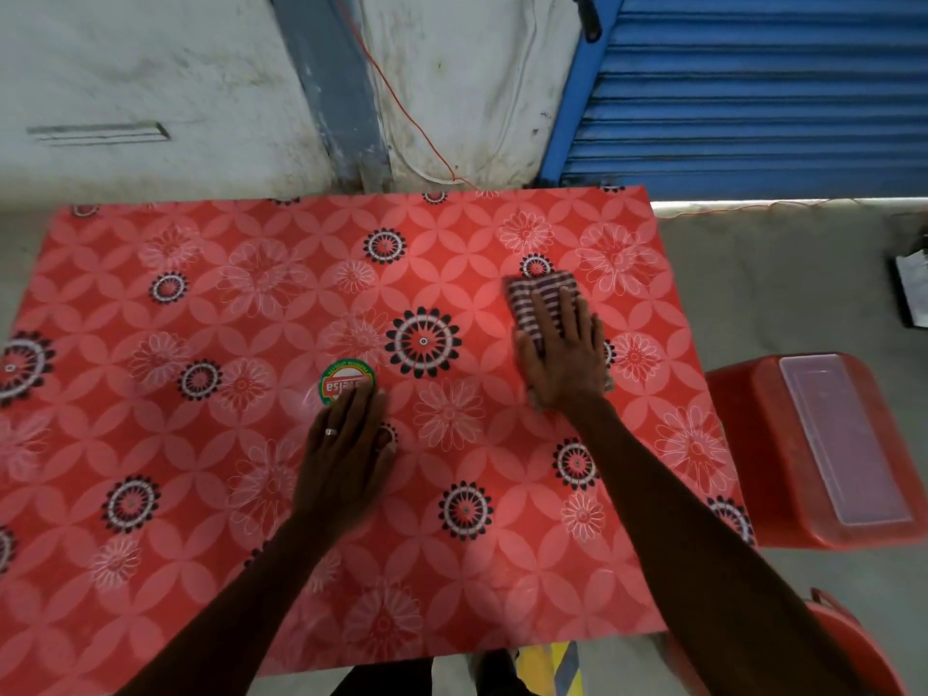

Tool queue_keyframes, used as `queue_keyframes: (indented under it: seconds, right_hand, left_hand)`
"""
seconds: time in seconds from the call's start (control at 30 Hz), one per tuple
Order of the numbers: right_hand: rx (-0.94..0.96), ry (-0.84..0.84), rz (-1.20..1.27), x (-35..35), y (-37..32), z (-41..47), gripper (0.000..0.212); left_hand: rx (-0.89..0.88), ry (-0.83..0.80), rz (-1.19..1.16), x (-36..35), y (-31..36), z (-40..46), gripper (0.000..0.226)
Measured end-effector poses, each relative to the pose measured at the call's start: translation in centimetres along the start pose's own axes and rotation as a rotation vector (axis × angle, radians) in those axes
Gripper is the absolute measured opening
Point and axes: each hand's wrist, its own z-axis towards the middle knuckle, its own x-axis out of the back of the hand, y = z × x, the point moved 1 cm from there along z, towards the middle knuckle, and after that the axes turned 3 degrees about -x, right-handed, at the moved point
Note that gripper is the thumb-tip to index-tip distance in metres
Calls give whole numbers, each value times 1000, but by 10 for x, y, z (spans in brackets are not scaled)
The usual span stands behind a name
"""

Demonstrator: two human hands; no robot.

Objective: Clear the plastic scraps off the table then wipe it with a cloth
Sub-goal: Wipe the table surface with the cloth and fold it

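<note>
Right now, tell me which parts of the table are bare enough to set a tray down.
The whole left half of the table is bare, from the round sticker out to the left edge. The far strip beyond both hands is bare too. Crowded: the middle, where the left hand rests, and the right side, where the right hand presses the striped cloth.

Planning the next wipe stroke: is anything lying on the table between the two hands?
No. In the head view, only bare patterned table separates the left hand from the right hand pressing the striped cloth.
</note>
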Motion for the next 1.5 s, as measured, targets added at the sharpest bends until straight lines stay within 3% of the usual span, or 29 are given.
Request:
queue_keyframes:
  seconds: [0.27, 0.5, 0.87, 1.07, 1.27, 1.5]
  right_hand:
    - [-220, 40, 29, 25, 92, 13, 86]
    - [-344, 57, 57, 25, 78, 23, 74]
    - [-60, -25, -8, 0, -64, 49, 78]
    - [55, -45, -34, -7, -100, 44, 70]
    - [176, -63, -14, 6, -66, 55, 70]
    - [-60, -37, -41, 27, 30, 86, 84]
  left_hand:
    - [12, 2, -49, 3, 2, -1, 61]
    - [11, -7, -59, 5, 2, 1, 63]
    - [43, -63, -110, 5, 0, 0, 65]
    - [47, -76, -126, 4, -2, -1, 63]
    - [57, -88, -147, 7, 1, -1, 63]
    - [43, -55, -173, 6, 0, -2, 63]
